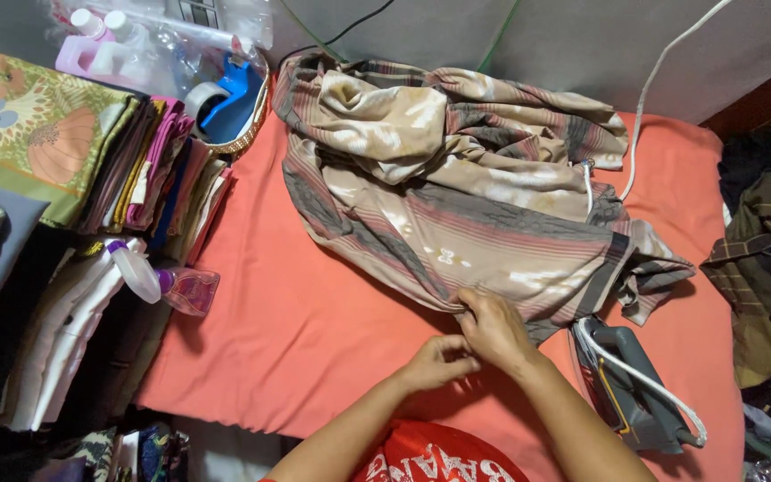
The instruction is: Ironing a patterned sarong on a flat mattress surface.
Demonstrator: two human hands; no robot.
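A crumpled beige and brown striped garment (pixel 457 187) lies across the salmon-coloured padded surface (pixel 296 330). My right hand (pixel 493 326) pinches the garment's near edge at the bottom. My left hand (pixel 439 361) sits just beside it, fingers curled, touching the same edge of cloth. A grey electric iron (pixel 626 384) rests on the surface to the right of my right forearm, its white cord (pixel 644 89) running up over the garment to the back.
Stacks of folded cloths (pixel 64 223) line the left side. A spray bottle (pixel 167 284) lies at the surface's left edge. A basket with tape and bottles (pixel 216 98) stands at the back left. Dark clothes (pixel 765 259) are piled on the right.
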